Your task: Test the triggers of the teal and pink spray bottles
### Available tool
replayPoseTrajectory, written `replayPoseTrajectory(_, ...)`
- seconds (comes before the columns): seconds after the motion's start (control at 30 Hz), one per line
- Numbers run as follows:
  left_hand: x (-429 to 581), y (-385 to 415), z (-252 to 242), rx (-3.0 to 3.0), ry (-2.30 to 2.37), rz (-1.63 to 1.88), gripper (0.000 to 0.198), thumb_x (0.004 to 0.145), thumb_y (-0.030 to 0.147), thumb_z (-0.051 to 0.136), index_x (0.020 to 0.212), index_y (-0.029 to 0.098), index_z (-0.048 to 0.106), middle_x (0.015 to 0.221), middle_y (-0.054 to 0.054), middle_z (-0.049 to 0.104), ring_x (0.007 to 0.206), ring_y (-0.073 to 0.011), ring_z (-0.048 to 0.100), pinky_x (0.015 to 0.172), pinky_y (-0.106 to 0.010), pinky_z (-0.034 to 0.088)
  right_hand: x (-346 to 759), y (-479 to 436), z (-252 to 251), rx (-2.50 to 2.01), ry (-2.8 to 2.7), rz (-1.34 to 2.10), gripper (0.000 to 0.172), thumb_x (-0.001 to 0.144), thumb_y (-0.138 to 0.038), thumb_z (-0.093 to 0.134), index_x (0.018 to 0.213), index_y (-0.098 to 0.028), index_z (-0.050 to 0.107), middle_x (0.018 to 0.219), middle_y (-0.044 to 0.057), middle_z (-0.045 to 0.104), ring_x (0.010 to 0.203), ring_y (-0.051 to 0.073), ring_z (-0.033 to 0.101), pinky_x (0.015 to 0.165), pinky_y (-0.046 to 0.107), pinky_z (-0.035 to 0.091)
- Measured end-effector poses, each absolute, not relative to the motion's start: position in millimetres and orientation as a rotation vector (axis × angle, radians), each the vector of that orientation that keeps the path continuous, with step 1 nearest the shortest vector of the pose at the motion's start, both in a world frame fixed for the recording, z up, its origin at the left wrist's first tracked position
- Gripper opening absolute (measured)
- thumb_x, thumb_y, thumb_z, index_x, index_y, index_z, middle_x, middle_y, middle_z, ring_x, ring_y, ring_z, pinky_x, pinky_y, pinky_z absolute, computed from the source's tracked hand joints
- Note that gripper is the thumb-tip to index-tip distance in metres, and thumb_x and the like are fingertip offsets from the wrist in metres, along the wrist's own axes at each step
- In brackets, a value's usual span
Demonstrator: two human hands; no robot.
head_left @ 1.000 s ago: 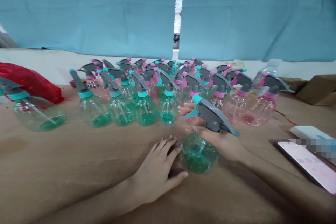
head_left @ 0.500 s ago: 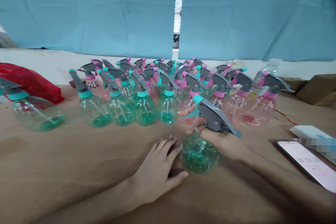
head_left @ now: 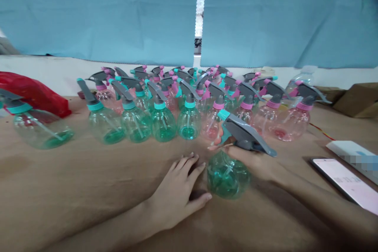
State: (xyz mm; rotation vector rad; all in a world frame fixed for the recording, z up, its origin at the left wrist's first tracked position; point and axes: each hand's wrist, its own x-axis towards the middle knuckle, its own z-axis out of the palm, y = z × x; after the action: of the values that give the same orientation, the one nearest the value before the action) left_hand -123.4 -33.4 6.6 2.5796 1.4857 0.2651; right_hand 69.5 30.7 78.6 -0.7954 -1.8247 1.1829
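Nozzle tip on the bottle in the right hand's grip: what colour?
Turquoise nozzle tip; it shows best in the head view.

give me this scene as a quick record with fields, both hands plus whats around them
right hand: wrapped around the neck of a green spray bottle, fingers at its trigger
left hand: spread on the wooden table, beside that bottle
front row behind: green bottles to the left, pink bottles to the right
right side: phone, screen up
left side: red bag
backdrop: blue cloth
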Motion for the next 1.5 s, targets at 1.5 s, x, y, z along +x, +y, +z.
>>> replayPoseTrajectory(1.5,-122.7,-32.8,8.3,2.586,1.475,0.325,0.059,0.087,0.052,0.051,0.131,0.012,0.048,0.142,-0.017,0.043,0.131,-0.0339,0.036,0.103,-0.054,0.035,67.7,36.6,61.1,-0.864,-1.856,1.036,0.040,0.078,-0.025,0.054,0.118,-0.028,0.056,0.078,0.000,0.065,0.071,0.020,0.063,0.067,0.035,0.054)
